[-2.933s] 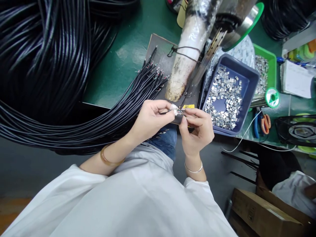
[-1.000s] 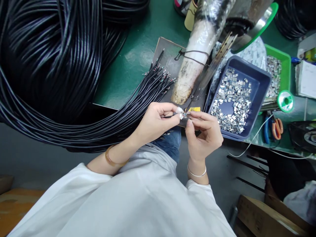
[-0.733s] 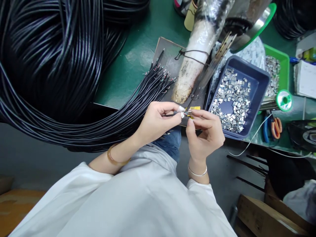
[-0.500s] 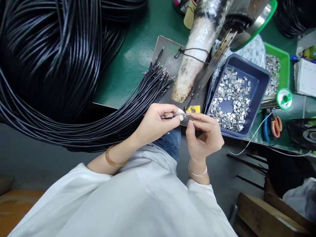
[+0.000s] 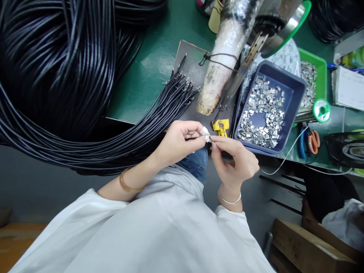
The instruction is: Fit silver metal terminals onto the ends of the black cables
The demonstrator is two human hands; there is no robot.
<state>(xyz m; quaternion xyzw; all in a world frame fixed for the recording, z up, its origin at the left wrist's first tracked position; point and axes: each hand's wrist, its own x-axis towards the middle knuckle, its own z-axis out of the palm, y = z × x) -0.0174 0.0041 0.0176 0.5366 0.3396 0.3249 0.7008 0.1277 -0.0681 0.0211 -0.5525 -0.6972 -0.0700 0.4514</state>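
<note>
My left hand (image 5: pixel 182 142), with white wraps on its fingertips, pinches a small piece whose shape its fingers mostly hide. My right hand (image 5: pixel 236 157) meets it fingertip to fingertip, thumb and forefinger closed on a thin, small end that I cannot make out. Both hands are over the table's front edge. Left of them runs a thick bundle of black cables (image 5: pixel 153 121), its stripped ends lying on a grey board (image 5: pixel 184 51). Just beyond the fingertips is a yellow piece (image 5: pixel 221 126). A blue tray (image 5: pixel 294 85) of small metal parts stands to the right.
A plastic-wrapped white post (image 5: pixel 217 68) leans over the board beside a metal rod. A large black cable coil (image 5: pixel 57 68) fills the left. At right are a green tray (image 5: pixel 321 64), orange-handled pliers (image 5: pixel 314 142), a solder spool (image 5: pixel 322 110) and papers (image 5: pixel 349 87).
The black cable end visible between my left fingers before is now hidden. My right hand has turned a little and its fingertips have moved slightly left and down. More of the yellow piece shows.
</note>
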